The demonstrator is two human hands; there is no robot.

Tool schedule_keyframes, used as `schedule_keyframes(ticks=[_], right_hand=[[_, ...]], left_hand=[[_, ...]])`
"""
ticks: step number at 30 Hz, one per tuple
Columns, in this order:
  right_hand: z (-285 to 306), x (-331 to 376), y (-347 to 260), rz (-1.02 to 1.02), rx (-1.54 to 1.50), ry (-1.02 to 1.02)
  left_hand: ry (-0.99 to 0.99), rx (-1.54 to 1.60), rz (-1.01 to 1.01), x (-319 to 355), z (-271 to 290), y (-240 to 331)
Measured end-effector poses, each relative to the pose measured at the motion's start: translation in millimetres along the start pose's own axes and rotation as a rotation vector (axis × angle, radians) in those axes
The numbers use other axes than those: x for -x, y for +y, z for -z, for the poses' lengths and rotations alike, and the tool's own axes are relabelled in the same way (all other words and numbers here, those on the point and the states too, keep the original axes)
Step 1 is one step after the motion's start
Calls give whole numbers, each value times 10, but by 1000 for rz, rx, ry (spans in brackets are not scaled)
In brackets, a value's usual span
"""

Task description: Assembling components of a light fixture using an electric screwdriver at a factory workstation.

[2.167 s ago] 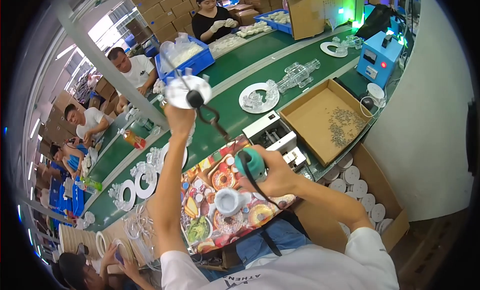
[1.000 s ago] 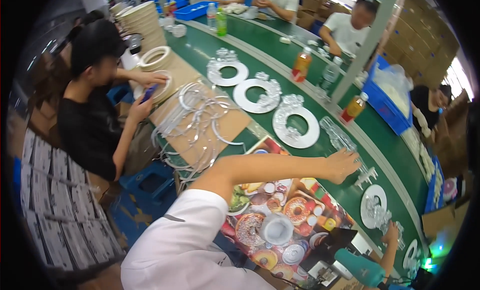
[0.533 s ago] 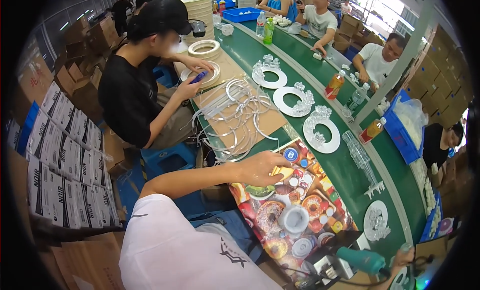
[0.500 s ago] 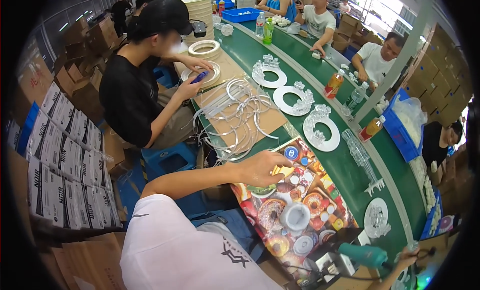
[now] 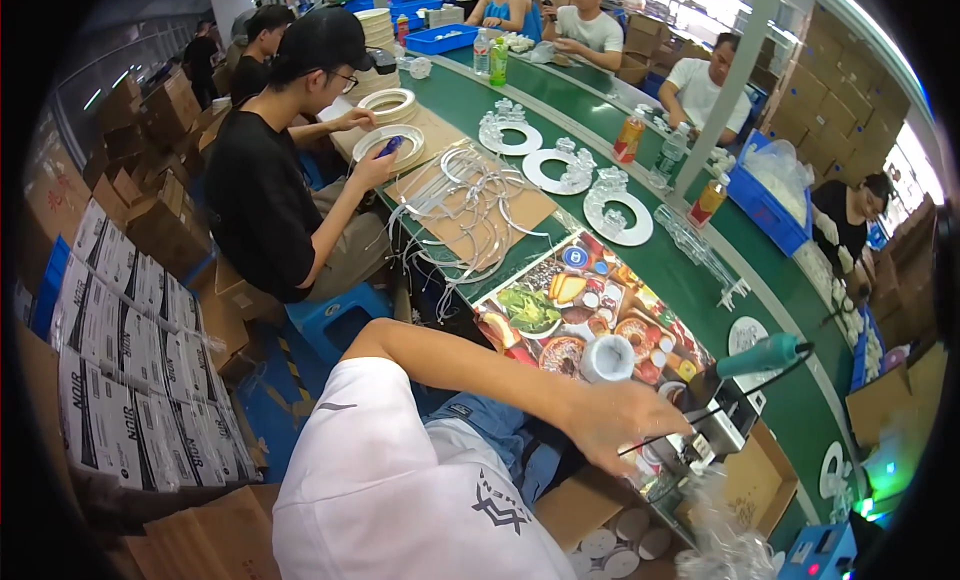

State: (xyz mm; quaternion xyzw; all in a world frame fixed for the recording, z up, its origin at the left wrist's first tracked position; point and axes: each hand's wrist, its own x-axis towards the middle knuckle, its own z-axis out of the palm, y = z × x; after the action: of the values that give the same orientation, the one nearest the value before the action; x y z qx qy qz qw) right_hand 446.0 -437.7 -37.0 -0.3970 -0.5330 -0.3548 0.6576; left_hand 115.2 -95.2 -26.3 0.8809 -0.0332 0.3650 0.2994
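Observation:
My left hand [image 5: 628, 425] reaches across the printed tabletop [image 5: 560, 300], its fingers smeared by motion, so what they hold, if anything, does not show. It is beside a small black-and-silver device [image 5: 735, 420] with a black cable. A teal electric screwdriver [image 5: 765, 356] lies tilted above that device. Just behind the hand stands a round white-grey cup [image 5: 607, 359]. At the lower edge there is a blurred bunch of clear plastic parts [image 5: 722, 535]; what holds it is hidden. My right hand is out of view.
White rings [image 5: 618, 218] with clear plastic parts lie along the green belt [image 5: 690, 285]. A co-worker in black [image 5: 270, 200] sits at the left, by a cardboard sheet of silvery strips [image 5: 475, 205]. An open carton [image 5: 765, 480] and white discs [image 5: 615, 545] are near the lower edge.
My left hand has moved from the far part of the printed tabletop towards the near right, beside the device. My right hand has left view. The head view has shifted, and the clear parts have appeared.

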Motion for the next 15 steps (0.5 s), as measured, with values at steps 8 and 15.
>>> schedule_keyframes(ticks=[8,15], right_hand=[[-1492,-26,-738,-759,-987,-63],[-2219,157,-554,-919,-1112,-15]], left_hand=[[-155,-365,-60,118,-503,119],[-433,-379,241,499,-191,-8]])
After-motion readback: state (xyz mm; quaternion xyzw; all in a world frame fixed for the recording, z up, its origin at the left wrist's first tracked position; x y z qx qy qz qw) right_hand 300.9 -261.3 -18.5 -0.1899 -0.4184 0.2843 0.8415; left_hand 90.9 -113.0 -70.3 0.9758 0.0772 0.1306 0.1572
